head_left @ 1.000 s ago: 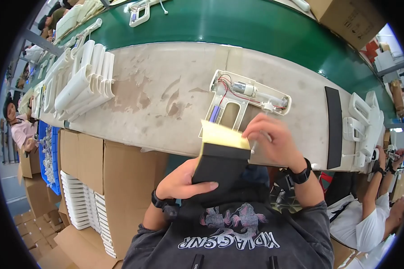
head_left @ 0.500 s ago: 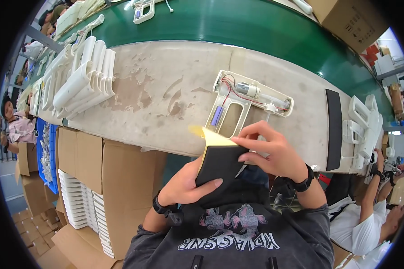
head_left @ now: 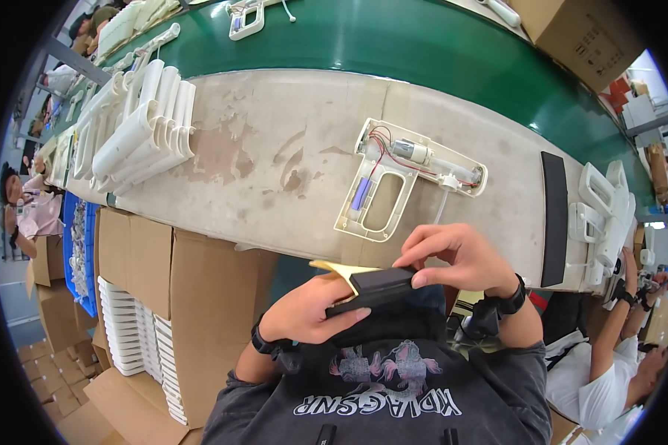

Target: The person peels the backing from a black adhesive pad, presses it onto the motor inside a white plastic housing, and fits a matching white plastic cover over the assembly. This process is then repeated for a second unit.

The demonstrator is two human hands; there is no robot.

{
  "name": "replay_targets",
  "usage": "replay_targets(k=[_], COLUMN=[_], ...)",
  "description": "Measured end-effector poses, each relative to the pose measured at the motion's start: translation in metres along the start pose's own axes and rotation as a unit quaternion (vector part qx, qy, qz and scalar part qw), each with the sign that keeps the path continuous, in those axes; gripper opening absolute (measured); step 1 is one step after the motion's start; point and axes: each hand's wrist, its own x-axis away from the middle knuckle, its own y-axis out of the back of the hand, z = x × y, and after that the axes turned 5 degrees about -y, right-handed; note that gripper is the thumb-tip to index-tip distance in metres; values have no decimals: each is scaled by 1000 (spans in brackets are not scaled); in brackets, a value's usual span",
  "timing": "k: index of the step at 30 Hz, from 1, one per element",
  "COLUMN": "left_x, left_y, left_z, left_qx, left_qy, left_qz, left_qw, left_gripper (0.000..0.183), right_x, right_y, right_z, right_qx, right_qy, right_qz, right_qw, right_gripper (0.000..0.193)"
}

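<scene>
My left hand (head_left: 300, 308) grips a black foam-like piece (head_left: 384, 280) with a yellow paper-like sheet (head_left: 332, 267) along its far side, thumb on the near face. The sheet's left end stands away from the black piece. At the right end, my right hand (head_left: 460, 256) pinches the piece's edge between thumb and fingers; the fingertips are partly hidden. Just beyond my hands lies an open white gun-shaped housing half (head_left: 402, 194) with a silver motor (head_left: 410, 150), red wires and a blue cylindrical cell (head_left: 361, 194).
Stacked white housing shells (head_left: 137, 133) stand at the table's left, above cardboard boxes (head_left: 208, 319). A long black strip (head_left: 554, 219) and more white housings (head_left: 601, 215) lie at the right. Across the far side runs a green belt (head_left: 334, 44). A co-worker's arm (head_left: 608, 326) reaches in at right.
The black piece has tipped from showing its broad face to nearly edge-on, and the yellow sheet now sticks out leftward. My right hand has moved slightly down and right, uncovering the housing's handle.
</scene>
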Motion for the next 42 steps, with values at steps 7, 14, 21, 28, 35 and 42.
replay_targets(k=[7, 14, 21, 28, 35, 42], left_x=[6, 9, 23, 25, 21, 6], left_y=[-6, 5, 2, -7, -8, -7], left_z=[-7, -3, 4, 6, 2, 2], left_qx=[41, 94, 237, 255, 268, 223], left_qy=[-102, -4, 29, 17, 30, 15], left_qz=[43, 69, 37, 22, -61, -160], left_qw=[993, 993, 970, 966, 961, 961], left_gripper=[42, 41, 59, 65, 63, 56], right_x=[4, -10, -45, -77, -77, -31], right_y=[2, 20, 53, 65, 63, -1], right_z=[3, 16, 18, -9, -15, 32], right_qx=[-51, 44, 343, 428, 425, 340], right_qy=[-26, -11, 55, 147, 146, 151], right_qz=[154, 126, -323, -352, -371, -196], right_qw=[986, 991, 880, 819, 813, 907], right_gripper=[30, 26, 23, 22, 25, 29])
